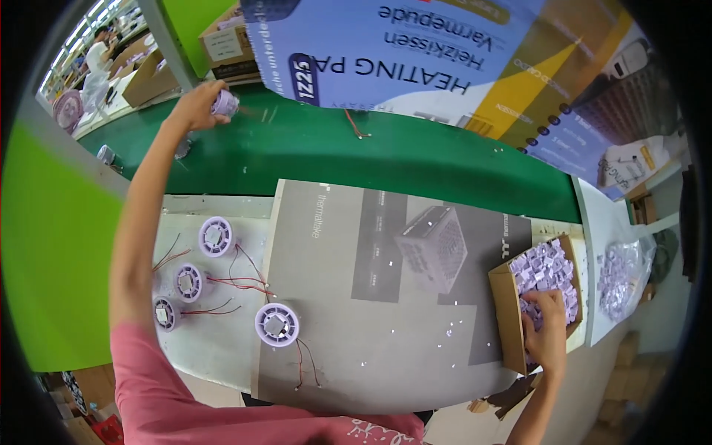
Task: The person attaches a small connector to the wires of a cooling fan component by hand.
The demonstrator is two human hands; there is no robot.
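My left hand reaches far over the green conveyor belt, its fingers closed round a lilac round motor housing. At the right, my right hand dips into a cardboard box heaped with small lilac plastic pieces. Its thumb and fingers are pinched together among them; what they grip is hidden. Several similar round housings, with silvery centres and red and dark wires, lie left of centre. One housing rests on the grey printed cardboard sheet, another on the white table.
A large blue and yellow printed carton overhangs the belt. Small parts sit at the belt's left. White specks dot the grey sheet. A clear bag of lilac pieces lies far right. Green panels stand at the left.
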